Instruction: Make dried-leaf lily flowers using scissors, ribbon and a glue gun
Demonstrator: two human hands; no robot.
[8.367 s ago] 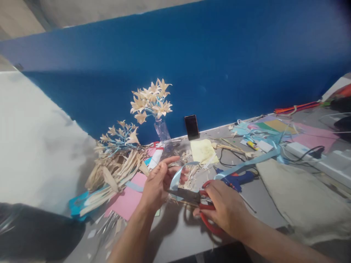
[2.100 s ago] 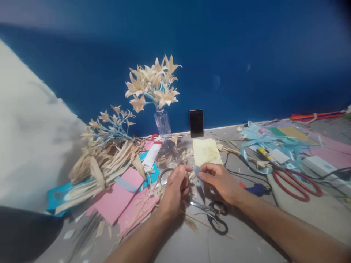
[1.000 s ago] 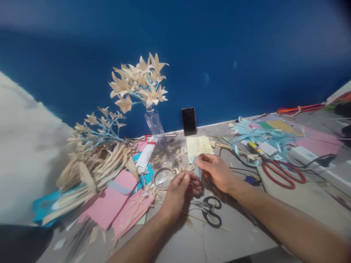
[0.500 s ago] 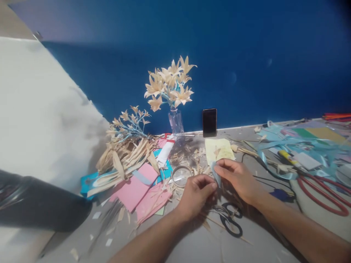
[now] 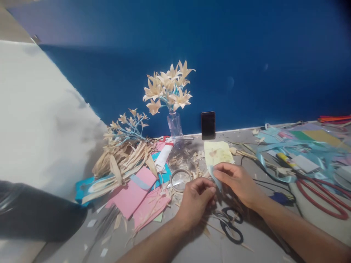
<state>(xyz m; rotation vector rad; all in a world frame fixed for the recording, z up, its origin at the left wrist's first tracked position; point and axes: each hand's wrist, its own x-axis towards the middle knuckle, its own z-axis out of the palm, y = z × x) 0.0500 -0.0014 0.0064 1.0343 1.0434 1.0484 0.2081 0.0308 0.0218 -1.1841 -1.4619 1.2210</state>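
From where I stand, the right hand [image 5: 238, 182] has a short piece of pale blue satin ribbon [image 5: 216, 178] pinched between thumb and fingertips. The left hand [image 5: 199, 199] is just beside it, fingers curled in; I can't tell whether anything is caught inside that grip. The piece hangs apart from the long, tangled pale blue ribbon [image 5: 301, 147] over on the right, so I'd judge it already cut free, and both hands are off the scissors.

The black-handled metal scissors [image 5: 224, 218] lie on the grey desk [image 5: 203, 250] just below the hands, the larger red-handled pair [image 5: 342, 216] off to the right. A ring-shaped roll of tape [image 5: 172, 179] sits beyond the left hand, and a stained yellow paper square [image 5: 216, 151] lies behind the ribbon piece. Farther back, cream artificial flowers [image 5: 179, 98] stand in a clear bottle [image 5: 174, 126], near a dark phone [image 5: 208, 125] propped upright against the blue wall [image 5: 246, 54].
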